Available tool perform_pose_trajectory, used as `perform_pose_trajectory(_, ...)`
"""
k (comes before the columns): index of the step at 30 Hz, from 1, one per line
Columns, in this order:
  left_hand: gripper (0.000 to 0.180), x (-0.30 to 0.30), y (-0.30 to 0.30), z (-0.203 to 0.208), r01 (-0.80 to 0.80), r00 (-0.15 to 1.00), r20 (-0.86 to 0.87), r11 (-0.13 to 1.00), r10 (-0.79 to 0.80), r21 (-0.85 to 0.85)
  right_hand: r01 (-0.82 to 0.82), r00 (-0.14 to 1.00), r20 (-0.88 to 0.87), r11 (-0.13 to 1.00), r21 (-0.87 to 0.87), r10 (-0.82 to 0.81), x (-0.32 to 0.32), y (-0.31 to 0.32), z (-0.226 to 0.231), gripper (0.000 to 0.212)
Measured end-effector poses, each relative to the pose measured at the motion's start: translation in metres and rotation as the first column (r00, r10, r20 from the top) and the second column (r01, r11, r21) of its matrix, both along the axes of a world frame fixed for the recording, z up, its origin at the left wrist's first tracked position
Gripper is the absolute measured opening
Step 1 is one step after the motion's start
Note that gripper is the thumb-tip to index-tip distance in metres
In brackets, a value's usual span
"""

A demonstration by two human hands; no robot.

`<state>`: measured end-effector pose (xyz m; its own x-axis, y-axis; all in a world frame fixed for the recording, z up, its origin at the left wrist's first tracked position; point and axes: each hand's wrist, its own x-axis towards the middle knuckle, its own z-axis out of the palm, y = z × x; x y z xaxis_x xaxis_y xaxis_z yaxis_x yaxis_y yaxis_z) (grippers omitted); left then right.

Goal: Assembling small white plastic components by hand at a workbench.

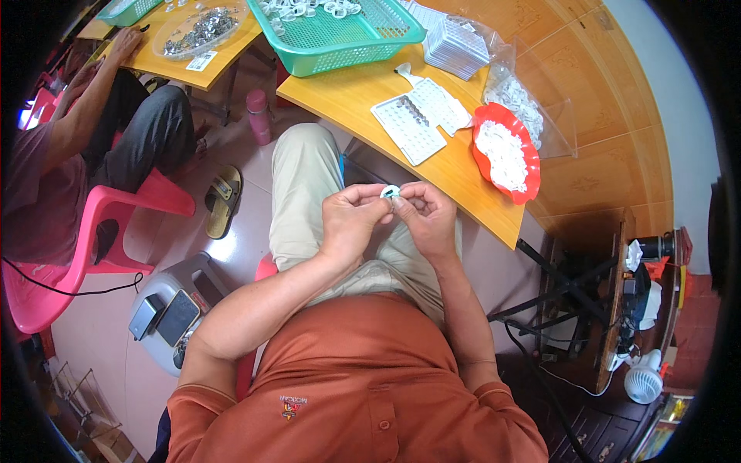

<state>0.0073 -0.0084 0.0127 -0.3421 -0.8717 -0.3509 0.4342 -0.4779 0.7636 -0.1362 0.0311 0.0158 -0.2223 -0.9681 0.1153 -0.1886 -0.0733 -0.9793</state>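
Note:
Above my lap, both hands meet at a small round white plastic part (390, 189) with a dark spot in its middle. My left hand (349, 224) pinches it between thumb and fingers. From the other side my right hand (429, 220) closes on it with thumb and forefinger. Finer detail of the part is too small to make out. Beyond my hands, on the wooden table (340, 100), lies a white gridded tray (417, 150) holding several small grey pieces. A second white tray (440, 103) overlaps its far side.
A red scalloped dish (527, 187) of white bits sits at the table's right edge, beside a clear bag (513, 104) of white parts. Farther back are a green basket (309, 63) and stacked white trays (455, 50). Another person sits at left on a pink chair (85, 262).

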Motion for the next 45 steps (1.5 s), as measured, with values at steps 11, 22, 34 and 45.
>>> perform_pose_trajectory(11, 0.019, -0.003, 0.005, -0.006, -0.013, 1.0, 0.012, 0.994, 0.015, -0.107, -0.052, 0.988, 0.144, 0.998, 0.038, 0.046, -0.008, 0.001, -0.004, 0.011)
perform_pose_trajectory(22, 0.019, -0.006, 0.009, -0.004, -0.016, 0.996, 0.086, 0.976, 0.036, -0.215, -0.044, 0.996, 0.077, 0.998, 0.034, 0.041, -0.008, 0.002, 0.002, 0.007)
perform_pose_trajectory(34, 0.018, -0.007, 0.009, -0.002, -0.045, 0.999, -0.016, 0.974, 0.042, -0.222, -0.071, 0.982, 0.183, 0.989, 0.128, 0.047, -0.009, -0.001, 0.006, 0.016)
perform_pose_trajectory(45, 0.02, -0.009, 0.012, -0.007, -0.06, 0.998, -0.031, 0.975, 0.055, -0.212, -0.124, 0.969, 0.225, 0.987, 0.1, 0.099, -0.01, 0.001, 0.007, 0.015)
